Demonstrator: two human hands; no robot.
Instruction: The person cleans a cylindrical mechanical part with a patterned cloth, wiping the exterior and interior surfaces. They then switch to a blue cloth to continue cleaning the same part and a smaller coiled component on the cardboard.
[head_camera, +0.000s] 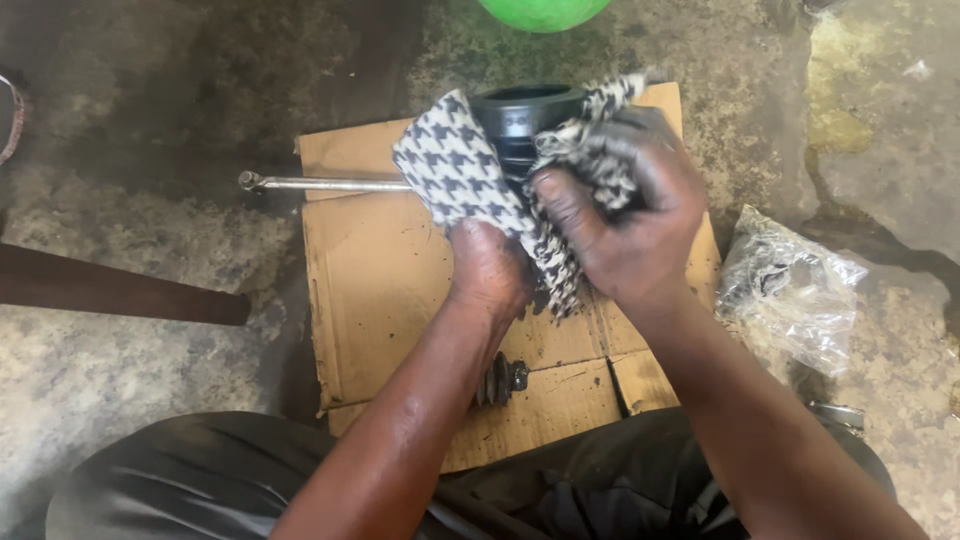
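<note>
A black ribbed rubber boot (525, 112) stands with its open mouth up, above a sheet of cardboard (375, 290). A black-and-white houndstooth cloth (462, 170) is wrapped around it. My right hand (625, 215), smeared with grease, grips the cloth against the boot's right side. My left hand (488, 268) is closed around the lower part, under the cloth. A thin metal rod (320, 183) sticks out to the left from behind the cloth. A second small ribbed boot with a metal piece (500, 380) shows just below my left forearm.
A crumpled clear plastic bag (790, 285) lies on the stained concrete floor at the right. A green round object (543, 10) is at the top edge. A dark bar (120, 290) reaches in from the left. My dark trousers (200, 480) fill the bottom.
</note>
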